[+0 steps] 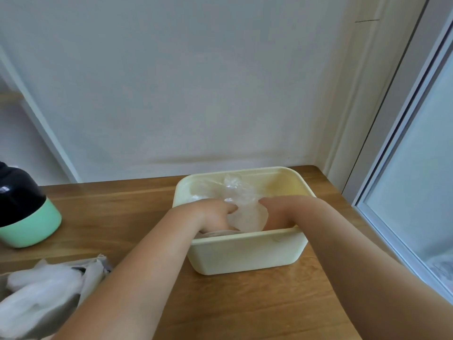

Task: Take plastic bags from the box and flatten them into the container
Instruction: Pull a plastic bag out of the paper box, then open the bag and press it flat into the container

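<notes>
Bag [247,217] flanked by left hand [215,214] and right hand [277,212] inside container [245,238]; fingers hidden, hold cannot be told. Air best pressed out toward far end, palms kept flat.

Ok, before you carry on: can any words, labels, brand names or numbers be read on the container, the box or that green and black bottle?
No text can be read in the head view.
container: plain cream wall, no print.
green and black bottle: no label shows.
box: small dark mark on its flap, too blurred to read.
plastic bag: clear, no print visible.
</notes>
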### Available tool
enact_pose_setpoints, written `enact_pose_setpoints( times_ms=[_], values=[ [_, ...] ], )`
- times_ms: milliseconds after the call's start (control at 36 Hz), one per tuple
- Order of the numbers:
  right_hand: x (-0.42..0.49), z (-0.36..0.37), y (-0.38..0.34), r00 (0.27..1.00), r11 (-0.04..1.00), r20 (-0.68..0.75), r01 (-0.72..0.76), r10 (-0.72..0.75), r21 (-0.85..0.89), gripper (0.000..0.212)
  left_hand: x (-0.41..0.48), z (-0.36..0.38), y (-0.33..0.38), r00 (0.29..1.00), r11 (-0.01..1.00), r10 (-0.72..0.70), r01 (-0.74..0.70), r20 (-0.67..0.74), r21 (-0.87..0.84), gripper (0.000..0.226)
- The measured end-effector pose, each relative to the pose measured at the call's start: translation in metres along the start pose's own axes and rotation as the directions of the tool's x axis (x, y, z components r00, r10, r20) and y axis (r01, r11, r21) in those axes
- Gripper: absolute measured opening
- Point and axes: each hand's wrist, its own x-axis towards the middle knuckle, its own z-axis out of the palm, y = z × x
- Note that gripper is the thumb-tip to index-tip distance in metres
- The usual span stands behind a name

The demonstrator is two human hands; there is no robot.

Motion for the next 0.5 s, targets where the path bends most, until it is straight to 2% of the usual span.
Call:
enact_pose_setpoints(
  times_ms=[83,167,222,306,417,500],
  values=[
    [-0.001,0.000,0.001,1.000,1.000,-0.021,0.012,-0.012,0.020,0.066,-0.016,-0.005,-0.005,0.993,0.998,0.018,-0.025,-0.113,-0.064,0.081],
    [0.001,0.002,0.004,0.998,0.999,-0.064,-0.015,0.016,0.031,0.083,-0.034,-0.013,-0.012,0.983,0.992,0.025,-0.048,-0.183,-0.120,0.075],
    [0.002,0.004,0.004,0.996,0.999,-0.080,-0.024,0.027,0.037,0.088,-0.043,-0.018,-0.016,0.987,0.990,0.025,-0.046,-0.157,-0.130,0.067],
    [0.001,0.005,0.003,0.996,0.999,-0.080,-0.028,0.031,0.038,0.088,-0.044,-0.023,-0.015,0.998,1.000,0.007,-0.008,-0.070,-0.019,0.059],
    [0.000,0.004,0.000,0.997,0.999,-0.074,-0.026,0.030,0.043,0.084,-0.028,-0.018,-0.004,0.999,0.984,-0.048,0.045,0.009,0.173,0.062],
    [0.000,0.005,0.001,0.998,0.998,-0.058,-0.037,0.040,0.047,0.086,-0.017,-0.013,0.003,0.996,0.967,-0.078,0.064,0.048,0.248,0.062]
  ],
)
